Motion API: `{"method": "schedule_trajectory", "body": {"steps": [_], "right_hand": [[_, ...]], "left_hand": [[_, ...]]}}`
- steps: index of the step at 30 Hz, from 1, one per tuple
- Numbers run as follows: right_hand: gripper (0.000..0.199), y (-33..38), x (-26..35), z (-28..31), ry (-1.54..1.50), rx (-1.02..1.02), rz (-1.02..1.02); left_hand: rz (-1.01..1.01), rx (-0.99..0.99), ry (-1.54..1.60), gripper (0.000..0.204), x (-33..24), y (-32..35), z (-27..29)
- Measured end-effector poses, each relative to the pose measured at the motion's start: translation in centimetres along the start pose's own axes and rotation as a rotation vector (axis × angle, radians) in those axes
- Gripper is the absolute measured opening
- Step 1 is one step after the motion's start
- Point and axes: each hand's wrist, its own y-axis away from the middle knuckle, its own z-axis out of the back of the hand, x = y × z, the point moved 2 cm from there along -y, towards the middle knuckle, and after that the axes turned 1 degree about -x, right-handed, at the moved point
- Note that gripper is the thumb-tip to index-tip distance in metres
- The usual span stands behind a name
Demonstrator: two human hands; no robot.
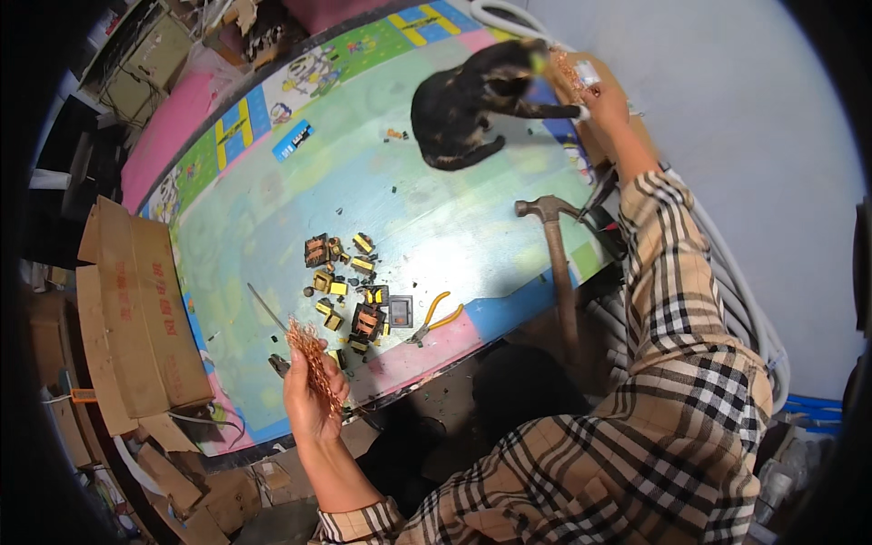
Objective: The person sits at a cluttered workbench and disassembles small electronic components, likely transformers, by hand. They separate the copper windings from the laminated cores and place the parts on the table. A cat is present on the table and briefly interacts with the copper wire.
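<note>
My left hand [309, 400] is closed around a bundle of loose copper wire [313, 350] above the table's near edge. A thin metal rod [266, 306] points up and left from behind that bundle; whether I hold it cannot be seen. At the far right, my right hand [609, 107] has its fingers on more copper wire [569, 76], over a cardboard box [636, 136]. A dark cat [459, 109] sits on the table beside it, one white-tipped paw stretched to my right wrist. Several small transformers [368, 320] with yellow tape and copper windings lie right of my left hand.
A claw hammer [558, 254] overhangs the table's right edge. Orange-handled cutters [438, 318] lie near the front edge, beside a black square part [400, 312]. A blue card [292, 141] is at the back left. A large carton [136, 318] stands left; white pipes [727, 272] run right.
</note>
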Motion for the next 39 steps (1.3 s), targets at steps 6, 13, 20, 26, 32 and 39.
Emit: {"method": "schedule_trajectory", "body": {"steps": [6, 13, 20, 26, 32, 39], "right_hand": [[0.034, 15.8, 4.3, 17.7, -0.471, 0.024, 0.101], [0.024, 54.6, 26.3, 21.8, -1.084, 0.552, 0.185], [0.02, 85.1, 48.2, 14.6, -1.101, 1.117, 0.432], [0.019, 92.7, 53.6, 9.8, -0.907, 1.382, 0.379], [0.024, 92.4, 55.1, 9.0, -0.844, 1.194, 0.574], [0.027, 88.9, 55.1, 10.4, -0.815, 0.615, 0.999]], "left_hand": [[-0.056, 0.145, 0.195, 0.04, -3.2, 11.8, 3.7], [-0.139, 0.366, 0.393, 0.04, -7.7, 19.0, 17.5], [-0.348, 0.349, 0.565, 0.062, -9.8, 26.6, 40.1], [-0.474, 0.156, 0.554, 0.036, -11.1, 29.6, 49.3], [-0.476, 0.082, 0.497, 0.032, -12.0, 27.6, 49.9], [-0.431, 0.129, 0.516, 0.042, -13.4, 25.4, 46.8]]}}
